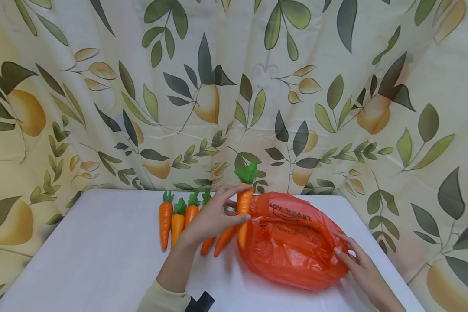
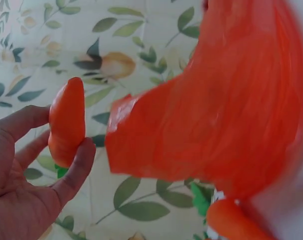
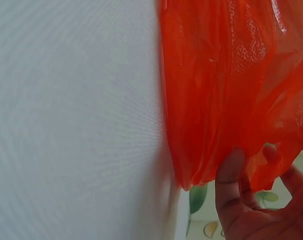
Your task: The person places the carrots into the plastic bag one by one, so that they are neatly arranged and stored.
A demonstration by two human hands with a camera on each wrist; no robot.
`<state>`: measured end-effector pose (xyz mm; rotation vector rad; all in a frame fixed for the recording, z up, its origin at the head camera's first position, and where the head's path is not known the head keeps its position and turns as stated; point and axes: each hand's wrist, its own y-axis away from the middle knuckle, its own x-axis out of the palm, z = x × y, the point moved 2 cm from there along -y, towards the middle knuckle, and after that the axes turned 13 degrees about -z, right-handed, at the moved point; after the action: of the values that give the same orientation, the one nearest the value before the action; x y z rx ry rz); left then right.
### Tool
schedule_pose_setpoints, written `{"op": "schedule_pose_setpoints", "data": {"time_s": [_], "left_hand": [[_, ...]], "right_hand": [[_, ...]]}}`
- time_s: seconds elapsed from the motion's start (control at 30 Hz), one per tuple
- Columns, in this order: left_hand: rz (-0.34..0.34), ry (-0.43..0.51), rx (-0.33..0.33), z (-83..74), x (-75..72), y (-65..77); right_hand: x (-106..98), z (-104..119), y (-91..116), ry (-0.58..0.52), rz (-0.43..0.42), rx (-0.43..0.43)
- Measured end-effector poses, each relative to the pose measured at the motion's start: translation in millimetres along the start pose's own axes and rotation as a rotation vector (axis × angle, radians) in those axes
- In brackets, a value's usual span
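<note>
In the head view my left hand [image 1: 214, 214] pinches an orange toy carrot [image 1: 244, 207] with a green leafy top, holding it upright just left of a red plastic bag [image 1: 288, 260]. The left wrist view shows the carrot [image 2: 67, 122] between thumb and fingers, apart from the bag [image 2: 206, 110]. My right hand [image 1: 359, 264] grips the bag's right edge, its mouth spread wide. Up close in the right wrist view, thumb and fingers of that hand [image 3: 261, 210] hold the thin plastic [image 3: 211, 100]. Printed letters show on the bag's back wall.
Several more carrots [image 1: 165, 221] lie in a row on the white table [image 1: 101, 251], left of the bag and partly behind my left arm. A leaf-and-fruit patterned curtain [image 1: 234, 108] hangs behind the table's far edge.
</note>
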<state>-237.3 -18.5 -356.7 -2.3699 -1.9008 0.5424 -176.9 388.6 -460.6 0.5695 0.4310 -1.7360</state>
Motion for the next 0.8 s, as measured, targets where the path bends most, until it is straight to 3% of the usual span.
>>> {"op": "schedule_pose_setpoints", "data": {"time_s": [0.37,0.6,0.8], "left_hand": [[0.094,0.072,0.001,-10.5,54.7,1.5],[0.142,0.051,0.038,-14.9,85.8,4.6],[0.143,-0.031,-0.004,-7.9,111.7,3.6]], "right_hand": [[1,2,2,0.002,-0.014,-0.012],[1,2,2,0.006,-0.006,0.004],[1,2,2,0.011,-0.012,0.003]]}}
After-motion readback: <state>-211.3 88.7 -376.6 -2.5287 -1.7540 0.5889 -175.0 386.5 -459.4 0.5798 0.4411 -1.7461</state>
